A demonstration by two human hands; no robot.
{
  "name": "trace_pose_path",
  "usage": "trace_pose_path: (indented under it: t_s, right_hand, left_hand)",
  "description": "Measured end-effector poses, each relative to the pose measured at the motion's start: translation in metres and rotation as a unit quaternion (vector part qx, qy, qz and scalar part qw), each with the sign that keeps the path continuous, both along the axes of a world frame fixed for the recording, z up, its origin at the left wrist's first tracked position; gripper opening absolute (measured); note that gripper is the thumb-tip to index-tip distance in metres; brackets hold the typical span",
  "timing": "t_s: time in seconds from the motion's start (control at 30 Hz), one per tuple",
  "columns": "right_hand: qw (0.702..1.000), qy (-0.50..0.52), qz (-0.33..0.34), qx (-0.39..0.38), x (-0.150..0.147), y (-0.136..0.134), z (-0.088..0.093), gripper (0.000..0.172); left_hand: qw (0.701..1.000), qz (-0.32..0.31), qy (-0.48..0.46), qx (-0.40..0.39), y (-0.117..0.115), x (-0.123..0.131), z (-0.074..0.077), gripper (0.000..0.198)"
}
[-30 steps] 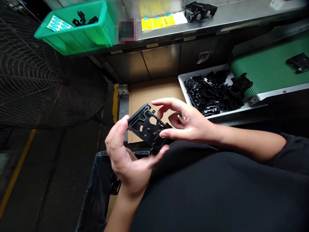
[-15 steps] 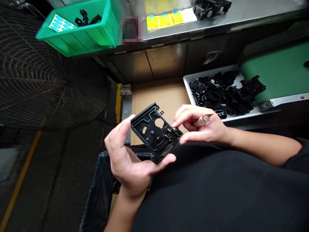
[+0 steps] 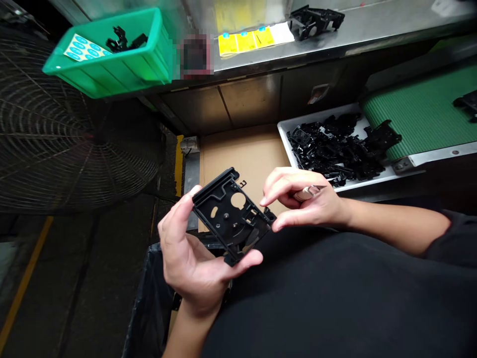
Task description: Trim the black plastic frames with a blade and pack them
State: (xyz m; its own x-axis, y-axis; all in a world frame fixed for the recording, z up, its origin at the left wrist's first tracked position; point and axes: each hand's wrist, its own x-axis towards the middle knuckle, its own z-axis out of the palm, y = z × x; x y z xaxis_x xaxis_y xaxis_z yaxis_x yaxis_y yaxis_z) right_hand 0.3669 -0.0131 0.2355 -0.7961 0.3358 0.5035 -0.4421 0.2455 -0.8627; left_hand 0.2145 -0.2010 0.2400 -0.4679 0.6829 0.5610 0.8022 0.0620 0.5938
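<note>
My left hand (image 3: 197, 253) is closed round a black moulded plastic frame (image 3: 219, 211), gripping it by its left edge and lower corner. The part is tilted, with a round hole, a curved slot and small posts on its face. At its right corner, my right hand (image 3: 305, 199) has thumb and forefinger close to the edge; whether they touch it I cannot tell. Curled fingers of that hand hold a small knife (image 3: 308, 192) with a pale handle and a dark pointed tip, pointing away from the part. Much of its handle is hidden.
A white tray (image 3: 285, 136) heaped with black plastic parts stands beside a green conveyor belt (image 3: 421, 117). Cardboard (image 3: 238, 144) lies beyond my hands. A green bin (image 3: 112, 74), yellow labels (image 3: 246, 42) and another black part (image 3: 316, 22) sit on the metal bench. A large fan (image 3: 74, 134) is left.
The view has shifted slightly, and both hands with the frame appear a little lower and further left. My grip looks the same. A black part shows more fully on the conveyor at the right.
</note>
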Motion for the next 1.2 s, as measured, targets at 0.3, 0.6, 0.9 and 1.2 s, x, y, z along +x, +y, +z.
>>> trace_pose_path:
  t_s: [0.3, 0.6, 0.9, 1.2]
  right_hand:
    - [1.0, 0.013, -0.007, -0.005, 0.0006, 0.0001, -0.0043, 0.03]
    - [1.0, 0.023, -0.009, -0.006, 0.0026, -0.0004, -0.0067, 0.031]
    - [1.0, 0.015, -0.01, 0.001, 0.0044, -0.0022, -0.0054, 0.027]
    - [0.999, 0.018, 0.012, -0.029, 0.0086, -0.0036, -0.0031, 0.03]
  left_hand:
    - [0.996, -0.02, -0.025, 0.083, 0.0042, -0.0005, -0.0016, 0.108]
    - [0.997, -0.021, -0.028, 0.063, 0.0025, 0.0045, 0.0012, 0.103]
    - [0.998, -0.012, -0.028, 0.062, 0.0, 0.0066, -0.0024, 0.104]
    - [0.997, -0.02, -0.02, 0.075, -0.0025, 0.0072, -0.0064, 0.107]
